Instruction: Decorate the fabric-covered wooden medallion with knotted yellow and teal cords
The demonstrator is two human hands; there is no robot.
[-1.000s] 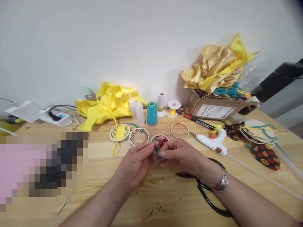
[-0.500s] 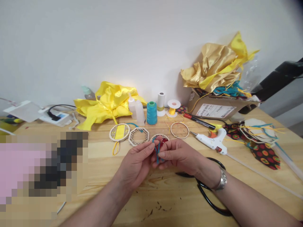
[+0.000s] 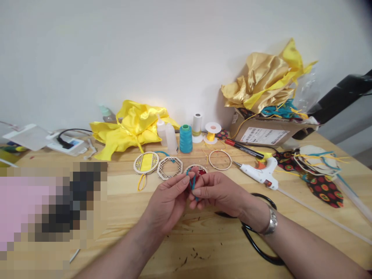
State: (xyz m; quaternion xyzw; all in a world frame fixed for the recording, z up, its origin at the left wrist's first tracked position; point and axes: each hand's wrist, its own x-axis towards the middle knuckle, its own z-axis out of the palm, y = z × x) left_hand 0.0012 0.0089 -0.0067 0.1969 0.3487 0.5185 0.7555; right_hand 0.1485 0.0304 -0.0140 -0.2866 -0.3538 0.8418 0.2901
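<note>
Between my hands at mid-table is a looped blue cord (image 3: 192, 182). My left hand (image 3: 171, 193) pinches its upper part between thumb and fingers. Lower down, my right hand (image 3: 215, 188) closes on the same cord with thumb and forefinger. Just behind my fingers lies a round wooden frame with red fabric (image 3: 200, 169), partly hidden by them. To its left are an octagonal lattice frame (image 3: 160, 173) and a round lattice frame backed with yellow fabric (image 3: 147, 162), which has a yellow cord loop (image 3: 141, 182). A plain wooden ring (image 3: 210, 162) lies behind my right hand.
Black-handled scissors (image 3: 258, 248) lie under my right forearm. A white glue gun (image 3: 255, 173) and a marker (image 3: 245, 149) are to the right. A blue thread cone (image 3: 186, 140), white bottles (image 3: 171, 140), yellow fabric (image 3: 128, 131) and a cardboard box (image 3: 247, 128) stand along the wall.
My fingers have shifted slightly on the blue cord, and its loop looks a little narrower and more slanted. Both hands stay in the same place.
</note>
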